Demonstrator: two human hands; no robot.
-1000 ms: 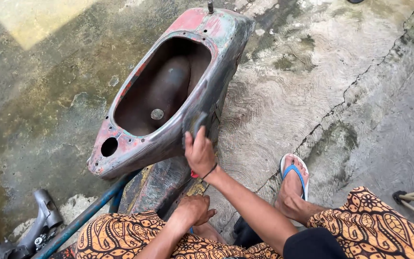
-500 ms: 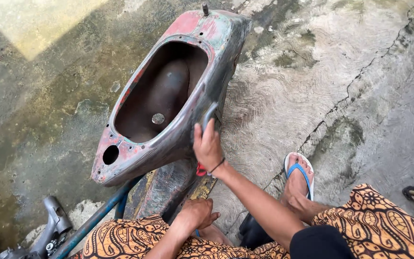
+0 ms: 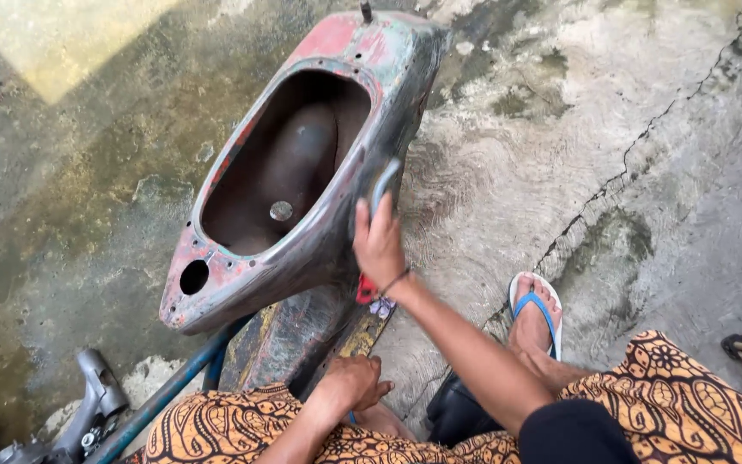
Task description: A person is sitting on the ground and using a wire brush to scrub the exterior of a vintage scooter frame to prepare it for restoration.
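Careful, right hand (image 3: 379, 245) fingers grip a red-handled scraper (image 3: 377, 202) on the scooter body (image 3: 302, 146) edge; a slip could gouge bare metal, left hand (image 3: 349, 384) loosely curled, bracing nothing.

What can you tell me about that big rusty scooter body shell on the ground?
The scooter body shell is a hollow, teardrop-shaped metal frame, its worn red paint flaking to grey and rust. A wide opening on top shows a dark, rounded inside with a small disc at the bottom; small bolt holes line the rim, and one round hole sits at the near end. It lies on the concrete floor. The right hand presses a tool against its right side.
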